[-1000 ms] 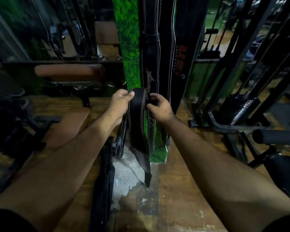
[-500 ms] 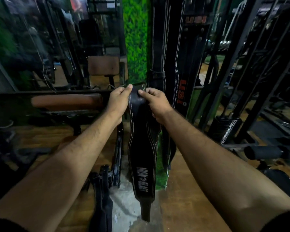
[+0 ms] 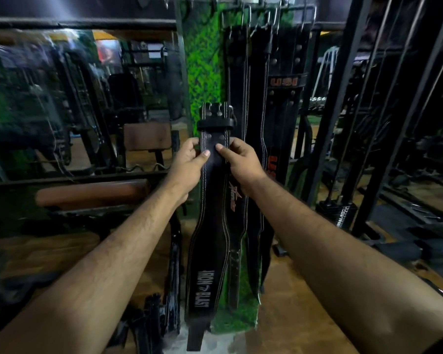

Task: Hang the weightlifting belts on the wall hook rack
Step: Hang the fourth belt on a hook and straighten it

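Your left hand [image 3: 189, 162] and right hand [image 3: 241, 160] both pinching the "IRON BLAST" belt [image 3: 210, 251], gym machines around, "USI" belts [image 3: 279, 123] on far hooks [image 3: 266, 14].

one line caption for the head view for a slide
Both hands hold a black belt upright below the hook rack.

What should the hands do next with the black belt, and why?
Probably lift it higher. Both the left hand and right hand pinch the black leather IRON BLAST belt below its buckle end, which is well under the metal wall hooks where other black belts already hang.
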`<state>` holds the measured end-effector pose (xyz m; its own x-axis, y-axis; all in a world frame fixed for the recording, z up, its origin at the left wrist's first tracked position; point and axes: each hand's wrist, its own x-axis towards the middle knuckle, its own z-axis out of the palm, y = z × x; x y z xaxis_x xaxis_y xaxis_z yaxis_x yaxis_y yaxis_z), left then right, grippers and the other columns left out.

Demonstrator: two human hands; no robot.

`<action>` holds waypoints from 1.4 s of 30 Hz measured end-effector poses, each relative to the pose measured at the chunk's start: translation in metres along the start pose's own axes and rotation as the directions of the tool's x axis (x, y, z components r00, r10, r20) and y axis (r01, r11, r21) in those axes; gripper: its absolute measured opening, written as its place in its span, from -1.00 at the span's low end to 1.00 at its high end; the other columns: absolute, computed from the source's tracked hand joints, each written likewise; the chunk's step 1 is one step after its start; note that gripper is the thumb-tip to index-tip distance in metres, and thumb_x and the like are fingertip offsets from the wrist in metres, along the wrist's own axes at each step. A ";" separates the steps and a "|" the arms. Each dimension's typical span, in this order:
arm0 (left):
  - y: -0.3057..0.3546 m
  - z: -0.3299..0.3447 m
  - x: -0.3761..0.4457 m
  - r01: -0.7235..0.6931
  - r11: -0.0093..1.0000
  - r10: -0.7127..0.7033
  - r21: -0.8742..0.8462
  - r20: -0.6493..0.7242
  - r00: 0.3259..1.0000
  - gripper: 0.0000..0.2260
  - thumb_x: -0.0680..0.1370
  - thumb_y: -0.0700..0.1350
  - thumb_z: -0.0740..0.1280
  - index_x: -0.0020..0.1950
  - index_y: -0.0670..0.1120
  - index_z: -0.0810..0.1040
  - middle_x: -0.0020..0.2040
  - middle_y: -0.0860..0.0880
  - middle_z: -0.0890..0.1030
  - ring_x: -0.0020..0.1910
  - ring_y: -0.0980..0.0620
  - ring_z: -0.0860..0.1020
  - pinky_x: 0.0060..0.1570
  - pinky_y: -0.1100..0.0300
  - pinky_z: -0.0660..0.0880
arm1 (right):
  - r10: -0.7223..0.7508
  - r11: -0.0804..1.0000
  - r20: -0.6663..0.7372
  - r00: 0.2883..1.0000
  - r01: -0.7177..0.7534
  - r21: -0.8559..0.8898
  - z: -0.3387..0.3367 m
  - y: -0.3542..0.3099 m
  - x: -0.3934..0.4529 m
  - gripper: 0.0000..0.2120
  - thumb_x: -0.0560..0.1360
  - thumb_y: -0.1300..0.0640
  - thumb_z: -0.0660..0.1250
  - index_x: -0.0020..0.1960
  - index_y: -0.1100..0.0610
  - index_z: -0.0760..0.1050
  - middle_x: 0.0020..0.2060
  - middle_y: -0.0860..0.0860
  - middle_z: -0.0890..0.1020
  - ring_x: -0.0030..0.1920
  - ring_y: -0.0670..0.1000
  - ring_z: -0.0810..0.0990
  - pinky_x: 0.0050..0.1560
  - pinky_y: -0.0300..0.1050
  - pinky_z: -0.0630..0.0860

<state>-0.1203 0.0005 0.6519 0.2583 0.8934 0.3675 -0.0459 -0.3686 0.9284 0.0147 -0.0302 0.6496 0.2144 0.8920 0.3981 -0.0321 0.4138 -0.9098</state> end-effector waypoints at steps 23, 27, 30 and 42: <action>0.035 0.094 0.043 -0.120 0.990 0.104 -0.074 -0.194 0.976 -0.67 0.64 -0.15 0.31 -0.27 0.01 0.28 -0.37 0.03 0.34 -0.34 0.07 0.32 -0.28 0.09 0.29 | -0.378 0.925 -0.135 0.916 0.378 -0.029 -0.048 -0.058 0.082 -0.75 0.62 0.27 0.29 -0.20 0.13 0.36 -0.34 -0.06 0.41 -0.36 -0.25 0.38 -0.27 -0.36 0.36; -0.011 0.110 0.015 0.004 0.996 -0.012 -0.087 -0.094 0.995 -0.83 0.65 -0.27 0.25 -0.12 -0.08 0.45 -0.27 0.12 0.65 -0.26 0.30 0.60 -0.21 0.41 0.48 | -0.271 0.952 -0.229 0.935 0.295 0.078 -0.060 -0.051 0.086 -0.80 0.61 0.15 0.32 -0.18 0.08 0.40 -0.28 0.01 0.48 -0.25 -0.07 0.44 -0.24 -0.21 0.43; -0.035 0.108 0.002 0.074 0.997 -0.075 -0.031 -0.034 0.997 -0.78 0.64 -0.28 0.26 -0.17 -0.07 0.42 -0.35 0.17 0.62 -0.33 0.32 0.57 -0.29 0.45 0.46 | -0.273 0.955 -0.198 0.941 0.289 0.057 -0.061 -0.048 0.088 -0.85 0.62 0.16 0.31 -0.12 0.14 0.44 -0.21 0.11 0.49 -0.17 0.06 0.43 -0.16 -0.08 0.43; 0.010 0.058 0.053 0.080 0.997 -0.078 -0.018 0.086 0.993 -0.84 0.62 -0.09 0.35 -0.16 -0.06 0.51 -0.24 0.14 0.64 -0.15 0.14 0.57 -0.02 0.15 0.44 | -0.250 0.967 -0.237 0.939 0.256 -0.008 -0.041 -0.040 0.083 -0.71 0.64 0.27 0.28 -0.23 0.09 0.37 -0.36 -0.08 0.43 -0.44 -0.28 0.39 -0.35 -0.40 0.36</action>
<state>-0.0509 0.0287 0.6777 0.3433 0.8940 0.2879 -0.0425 -0.2915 0.9556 0.0734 0.0198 0.7140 0.4407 0.6904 0.5737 0.0318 0.6267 -0.7786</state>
